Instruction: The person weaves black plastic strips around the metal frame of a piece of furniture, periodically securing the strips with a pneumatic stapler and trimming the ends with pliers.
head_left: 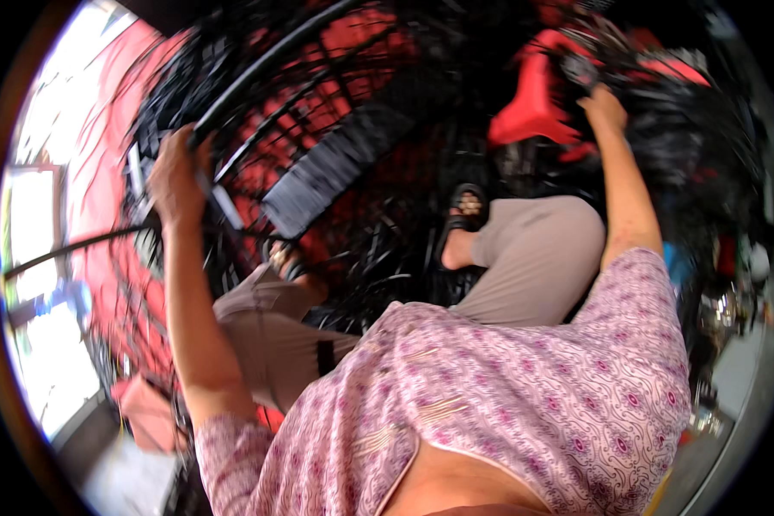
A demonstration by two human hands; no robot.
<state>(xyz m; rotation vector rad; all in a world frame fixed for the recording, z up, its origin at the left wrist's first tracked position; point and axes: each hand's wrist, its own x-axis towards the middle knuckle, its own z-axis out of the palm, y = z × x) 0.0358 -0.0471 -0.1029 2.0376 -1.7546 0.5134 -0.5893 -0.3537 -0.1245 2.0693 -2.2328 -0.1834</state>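
My left hand (179, 181) is closed at the near left end of a black open-lattice frame (331, 73); its fingers are partly blurred. A dark rod (77, 249) runs leftward below that wrist. Beside the frame lies a long grey-black ribbed block (335, 172). My right hand (606, 110) reaches out to the far right, beside a red plastic stool (529, 107) that looks tipped over. A small grey-and-dark object (580, 70) is near its fingers, but motion blur hides whether they hold it.
Loose black strips (370, 275) lie tangled around my sandalled feet (466, 211). A red sheet (112, 129) spreads along the left, near a bright opening (39, 206). Dark shiny material (697, 129) is heaped at right. Metallic items (718, 314) stand beyond my right elbow.
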